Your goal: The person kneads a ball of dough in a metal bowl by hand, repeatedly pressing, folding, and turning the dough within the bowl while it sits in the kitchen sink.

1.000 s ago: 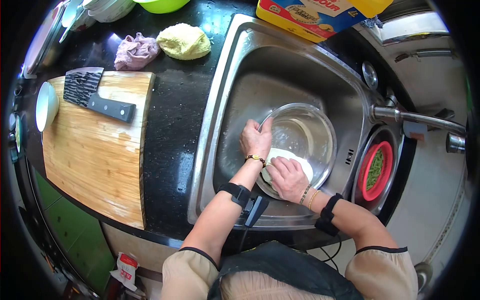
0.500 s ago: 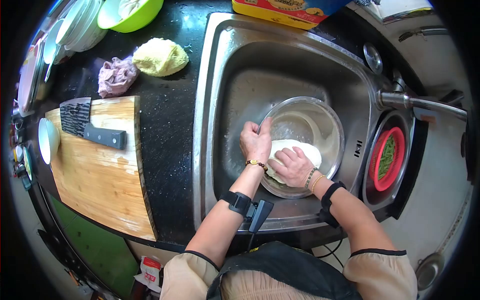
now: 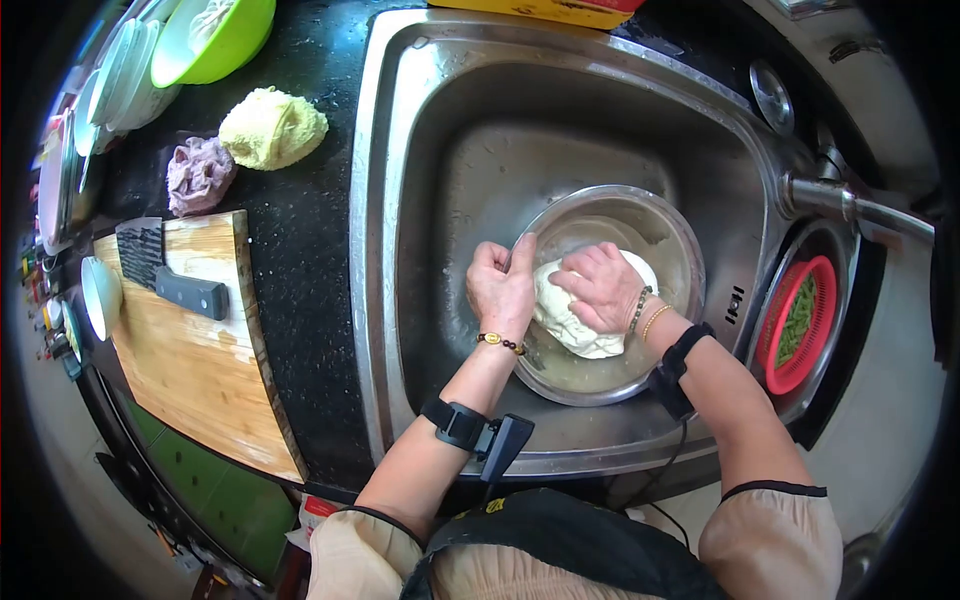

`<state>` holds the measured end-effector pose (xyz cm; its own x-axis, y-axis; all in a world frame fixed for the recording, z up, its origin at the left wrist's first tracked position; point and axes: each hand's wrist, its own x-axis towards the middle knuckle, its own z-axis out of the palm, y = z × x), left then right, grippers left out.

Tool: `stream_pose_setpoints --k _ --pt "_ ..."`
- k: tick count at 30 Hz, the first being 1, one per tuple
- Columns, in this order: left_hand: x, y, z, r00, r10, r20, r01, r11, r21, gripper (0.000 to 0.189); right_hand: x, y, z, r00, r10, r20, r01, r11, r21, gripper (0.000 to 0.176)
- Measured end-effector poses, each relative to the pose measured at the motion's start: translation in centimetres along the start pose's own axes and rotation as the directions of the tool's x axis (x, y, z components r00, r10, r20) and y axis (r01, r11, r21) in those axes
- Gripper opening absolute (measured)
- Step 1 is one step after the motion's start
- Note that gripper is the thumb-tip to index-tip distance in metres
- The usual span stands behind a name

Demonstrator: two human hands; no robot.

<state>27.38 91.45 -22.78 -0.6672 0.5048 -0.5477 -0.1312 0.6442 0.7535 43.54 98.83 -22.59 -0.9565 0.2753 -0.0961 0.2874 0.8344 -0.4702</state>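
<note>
Left hand [image 3: 503, 294] fingers grasping rim of bowl [image 3: 668, 232], right hand [image 3: 608, 290] fingers bent onto white dough-like mass [image 3: 562, 318], clenching there indeterminable, mass directly under right fingers inside bowl, sink [image 3: 500, 165] around both.

Surface: black countertop [image 3: 315, 260], glossy, with pale specks between board and sink. Landmark: steel sink [image 3: 372, 250], set into the counter. Left of the sink, toward its near end, a wooden cutting board [image 3: 200, 350] lies flat, a strip of bare counter between. Left of the sink's far half, a yellow cloth [image 3: 272, 128] and a purple cloth [image 3: 200, 176] lie bunched and touching, the purple one farther from the sink. Left of the sink's far corner: a green bowl [image 3: 235, 45]. Beyond the sink's far rim: a yellow box [image 3: 540, 10], partly out of frame.
</note>
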Motion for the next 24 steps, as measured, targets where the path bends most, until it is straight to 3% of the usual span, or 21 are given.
stream_pose_setpoints --k 9,12,14,16,20,22,24 --pt "0.3 -0.1 -0.2 0.998 0.067 0.006 -0.068 0.997 0.045 0.044 1.5 1.6 -0.5 0.994 0.081 -0.072 -0.074 0.993 0.092 0.039" --pt "0.3 -0.1 -0.1 0.992 0.129 -0.013 -0.128 0.991 0.049 0.041 2.8 1.0 -1.8 0.941 0.267 0.210 -0.319 0.906 0.278 0.041" --pt "0.3 -0.2 0.0 0.993 0.121 -0.012 -0.121 0.993 0.015 0.042 4.3 0.9 -3.0 0.942 0.260 0.210 -0.314 0.903 0.293 0.043" --pt "0.2 0.1 -0.1 0.990 0.137 -0.024 -0.137 0.990 0.022 0.041 7.0 0.2 -3.0 0.756 0.270 0.596 -0.385 0.920 0.073 0.046" --pt "0.7 -0.6 0.1 0.996 0.086 -0.016 -0.086 0.996 -0.003 0.039 8.4 -3.5 0.5 0.761 0.368 0.534 -0.372 0.922 -0.104 0.044" --pt "0.4 -0.1 -0.2 0.997 0.074 -0.005 -0.074 0.996 0.046 0.043 7.6 -4.9 0.1 0.793 0.362 0.490 -0.279 0.931 -0.236 0.042" --pt "0.7 -0.1 -0.1 0.997 0.078 0.008 -0.078 0.996 0.031 0.043 4.8 -6.5 -0.4 0.900 0.275 0.339 -0.219 0.956 -0.195 0.033"
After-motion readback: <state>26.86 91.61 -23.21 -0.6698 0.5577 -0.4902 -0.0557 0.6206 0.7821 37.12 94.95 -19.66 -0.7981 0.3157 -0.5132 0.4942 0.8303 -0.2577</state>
